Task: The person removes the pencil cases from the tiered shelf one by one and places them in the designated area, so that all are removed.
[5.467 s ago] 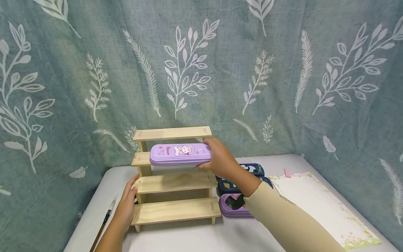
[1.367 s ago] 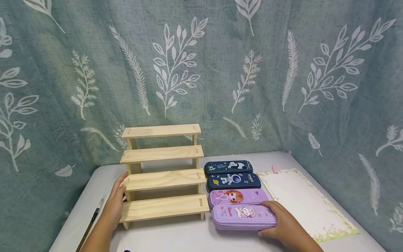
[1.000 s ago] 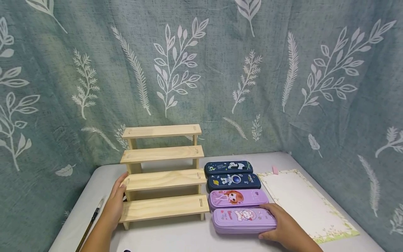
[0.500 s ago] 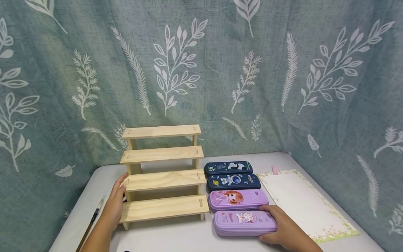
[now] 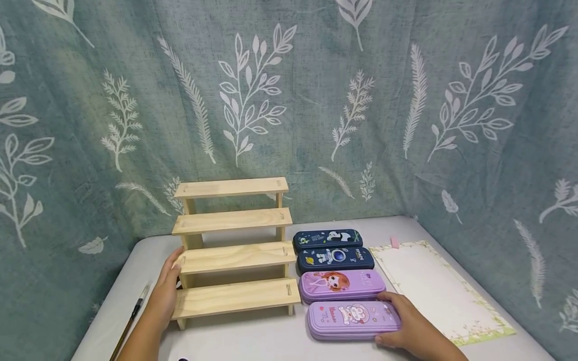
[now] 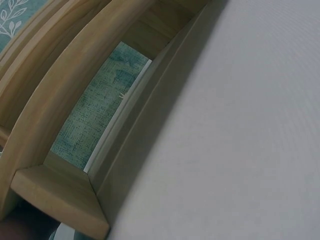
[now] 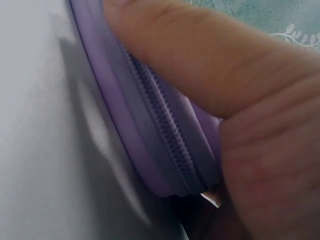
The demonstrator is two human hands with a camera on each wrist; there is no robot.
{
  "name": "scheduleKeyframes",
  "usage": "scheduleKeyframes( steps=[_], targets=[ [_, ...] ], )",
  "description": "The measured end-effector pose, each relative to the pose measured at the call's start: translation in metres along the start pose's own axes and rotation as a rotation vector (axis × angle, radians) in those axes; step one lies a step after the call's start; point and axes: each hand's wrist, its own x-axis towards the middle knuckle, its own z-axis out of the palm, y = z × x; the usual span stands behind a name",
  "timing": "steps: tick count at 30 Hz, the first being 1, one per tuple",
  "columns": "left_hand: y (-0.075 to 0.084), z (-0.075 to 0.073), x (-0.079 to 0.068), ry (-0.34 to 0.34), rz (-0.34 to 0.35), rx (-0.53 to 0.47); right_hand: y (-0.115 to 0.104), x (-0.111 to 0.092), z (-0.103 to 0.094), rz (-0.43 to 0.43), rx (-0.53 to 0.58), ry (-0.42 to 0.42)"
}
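Note:
My right hand (image 5: 406,326) grips the right end of a light purple zipped pencil case (image 5: 347,321) with a bunny character on its lid. The thumb lies along its front side, and in the right wrist view it presses near the zip (image 7: 165,115). This case lies at the front of a row, just before another purple pencil case (image 5: 338,286) showing a red-haired girl. At the left, my left hand (image 5: 162,293) holds the left end of a four-tier wooden rack (image 5: 237,296), fingertips at the second-lowest shelf. In the left wrist view the hand is mostly hidden behind the wood.
Two dark blue pencil cases, one with an astronaut (image 5: 334,259) and one with a panda (image 5: 327,239), continue the row beside the rack. Right of them lies a bordered paper sheet (image 5: 433,286) with a pink tab (image 5: 395,242). A brush (image 5: 131,321) lies far left.
The bunny pencil case went from over the rack's upper shelves to the table at right, then slid slightly toward the front, opening a gap behind it. My left hand stays at the rack.

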Motion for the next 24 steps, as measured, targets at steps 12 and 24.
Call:
scheduleKeyframes(
  steps=[12,24],
  targets=[
    [0.002,0.000,-0.001,-0.001,0.004,-0.010,-0.003,-0.004,0.001,-0.036,-0.017,0.021],
    [0.009,0.001,-0.005,0.191,0.091,0.115,-0.013,0.000,-0.007,0.004,-0.034,0.054]
  ],
)
